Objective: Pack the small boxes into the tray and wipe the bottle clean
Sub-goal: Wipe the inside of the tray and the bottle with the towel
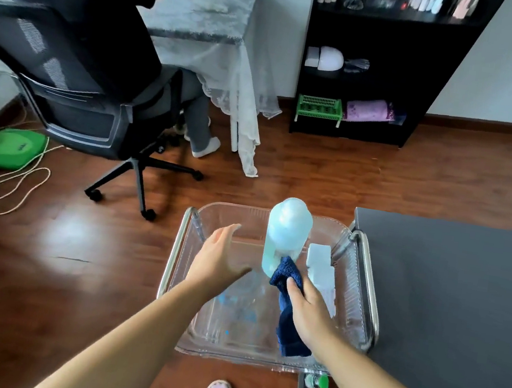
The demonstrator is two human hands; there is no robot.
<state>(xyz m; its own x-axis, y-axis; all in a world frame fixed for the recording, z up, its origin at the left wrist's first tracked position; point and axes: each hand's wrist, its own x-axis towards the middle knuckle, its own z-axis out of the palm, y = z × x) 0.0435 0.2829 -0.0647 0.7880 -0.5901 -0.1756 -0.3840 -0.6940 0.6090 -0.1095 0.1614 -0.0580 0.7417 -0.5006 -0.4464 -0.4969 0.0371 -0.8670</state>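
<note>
Clear glossy plastic tray [352,274]; rough cloth [288,301]; glossy wood floor [73,249].

In the clear tray [180,282] a pale blue bottle [288,232] stands upright, white boxes [320,266] just beside it — the right hand [313,313] grips a dark blue cloth [290,278] against its base, the left hand [220,260] hovers over the tray, fingers [229,231] straight

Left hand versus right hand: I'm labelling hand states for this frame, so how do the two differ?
The left hand is open with its fingers straight; the right hand is curled round a dark blue cloth. The left hand holds nothing and hangs apart from the bottle, to its left; the right hand holds the cloth against the bottle's lower side. Both reach over the clear tray.
</note>
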